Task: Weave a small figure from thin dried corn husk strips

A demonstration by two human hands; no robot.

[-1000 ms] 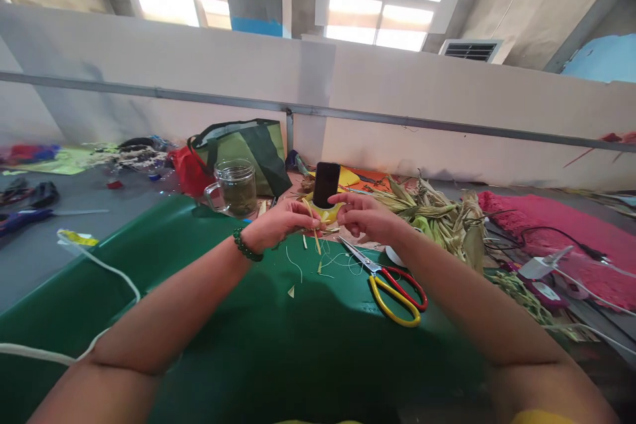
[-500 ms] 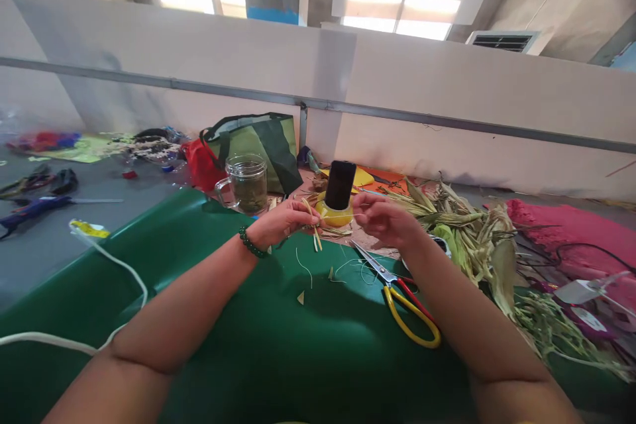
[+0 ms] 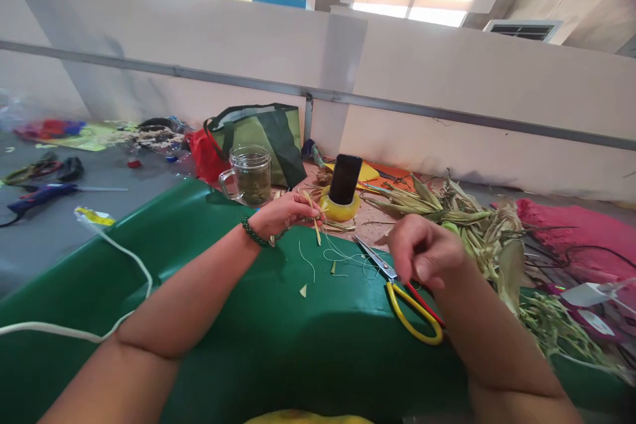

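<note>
**Left hand pinching leaf strips, right hand curled over the scissors**

My left hand (image 3: 285,214) is pressed shut around a small bundle of pale leaf strips (image 3: 316,225). Thumb and fingertips pinch them near the top, and the loose ends hang down at a slant towards the green sheet (image 3: 278,344). The bundle is held just above the far edge of that sheet, in front of the yellow stand (image 3: 342,212). A band of dark green beads sits on that wrist.

My right hand (image 3: 427,255) is well apart from the left, lower and nearer to me. Its fingers are curled inward in a loose fist with the knuckles up. It is blurred, so I cannot tell whether anything is caught between the fingertips. It hovers right over the scissors (image 3: 377,260), which lie on the sheet with their blades pointing away and their yellow and red handles towards me.

Fine white thread (image 3: 342,256) lies in loops on the sheet between my hands, with a few cut scraps (image 3: 303,290) beside it.

A dark phone (image 3: 345,179) stands upright in the yellow stand. Left of it is a glass mug (image 3: 251,175), and behind that a green bag (image 3: 263,136). A heap of dried leaves (image 3: 462,218) spreads to the right, with pink cloth (image 3: 576,232) beyond. A white cable (image 3: 116,248) trails across the bench (image 3: 50,245) on my left.
</note>
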